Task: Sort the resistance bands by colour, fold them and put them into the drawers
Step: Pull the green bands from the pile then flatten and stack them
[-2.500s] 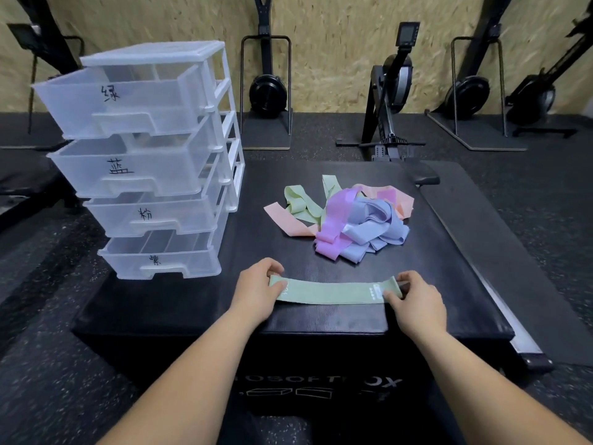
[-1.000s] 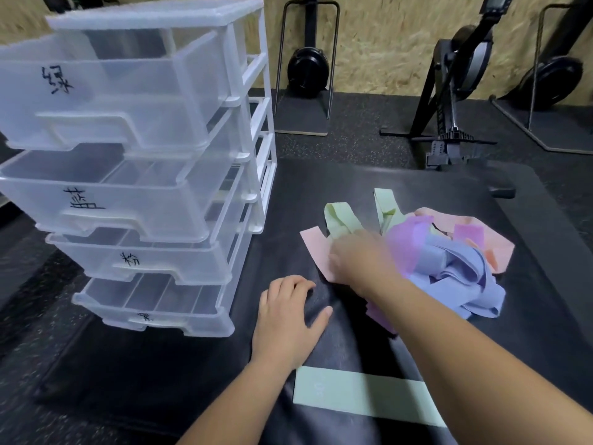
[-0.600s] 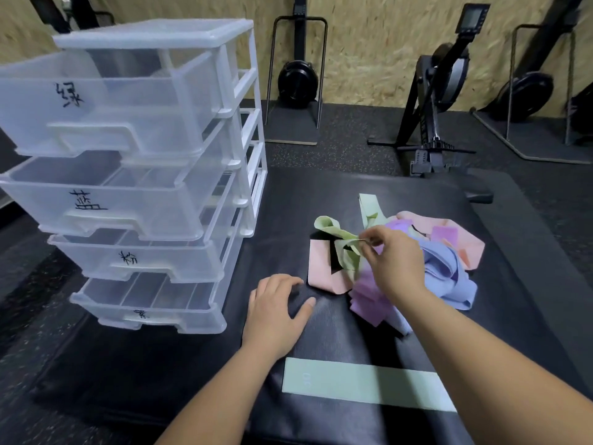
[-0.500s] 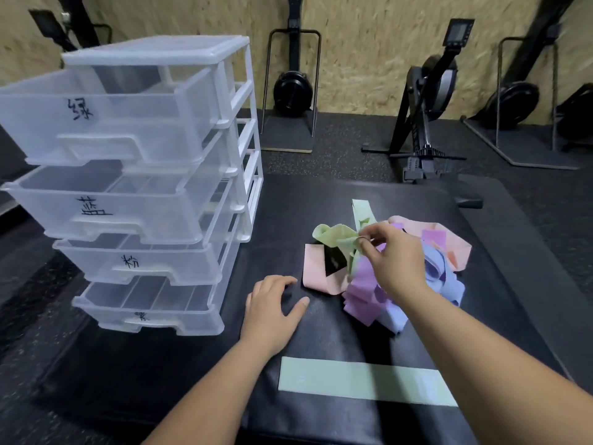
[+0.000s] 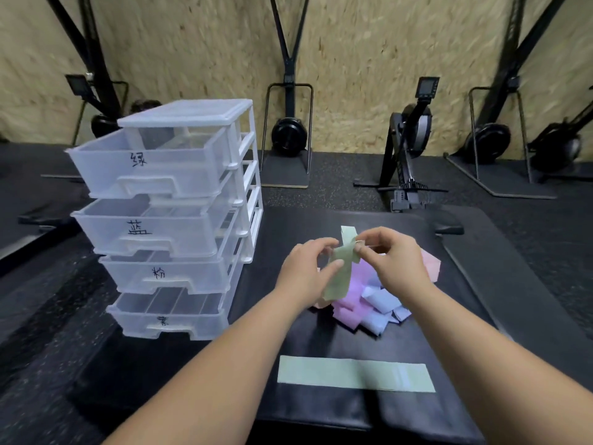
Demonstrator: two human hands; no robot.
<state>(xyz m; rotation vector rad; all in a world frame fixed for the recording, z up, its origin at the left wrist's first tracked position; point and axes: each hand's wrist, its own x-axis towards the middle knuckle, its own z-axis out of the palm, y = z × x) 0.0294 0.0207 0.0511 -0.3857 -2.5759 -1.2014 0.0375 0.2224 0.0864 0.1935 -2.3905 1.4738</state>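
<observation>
Both hands hold a second green band lifted above the pile. My left hand grips its left side and my right hand pinches its top edge, while the rest hangs down between them. Beneath lies the pile of pink, purple and blue bands. One green band lies flat near the front edge of the black box. The clear drawer unit stands on the left with four labelled drawers pulled out; the top drawer looks empty.
Rowing machines and ski-trainer stands line the chipboard wall behind. A dark mat lies to the right of the box, with rubber floor all round.
My right hand pulled a green band up out of the pile. My left hand left the box top and took hold of the same band. The flat green band stayed put.
</observation>
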